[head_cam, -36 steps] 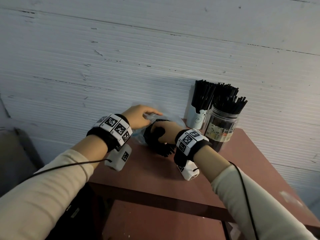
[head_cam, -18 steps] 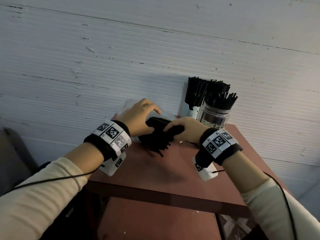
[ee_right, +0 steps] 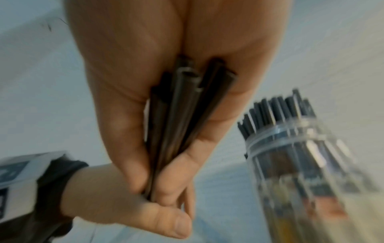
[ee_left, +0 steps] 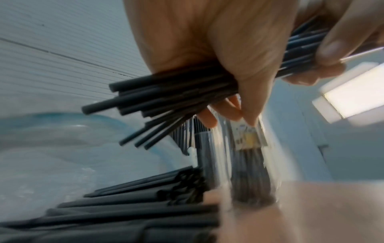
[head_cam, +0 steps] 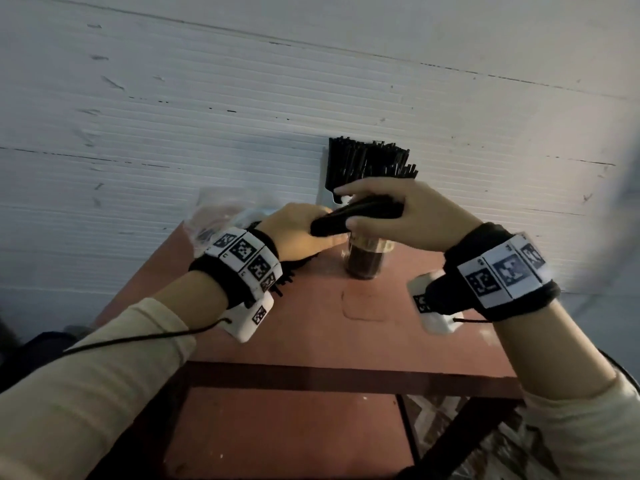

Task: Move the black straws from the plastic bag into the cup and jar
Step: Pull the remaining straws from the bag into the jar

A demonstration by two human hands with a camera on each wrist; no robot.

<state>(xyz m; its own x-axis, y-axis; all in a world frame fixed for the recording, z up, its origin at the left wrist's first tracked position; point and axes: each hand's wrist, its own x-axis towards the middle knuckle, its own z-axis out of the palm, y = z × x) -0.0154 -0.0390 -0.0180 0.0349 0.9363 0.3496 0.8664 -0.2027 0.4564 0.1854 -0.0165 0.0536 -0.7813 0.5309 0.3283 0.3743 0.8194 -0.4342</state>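
Both hands' fingers point(head_cam: 349, 224) around straw bundle point(head_cam: 356, 216)

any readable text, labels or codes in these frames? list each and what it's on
No words or numbers can be read.
Jar label: printed and coloured, too blurred to read.
Left wristband: square black-and-white marker codes; tiny letters beside them, not legible.
Right wristband: same kind of marker codes, blurred.
Cup: a dark mark on its side, mostly hidden.

Your reddish-brown table point(head_cam: 381, 327) carries clear jar point(head_cam: 363, 263), white cup point(head_cam: 325, 197), plastic bag point(head_cam: 214, 216) with loose straws point(ee_left: 135, 212).
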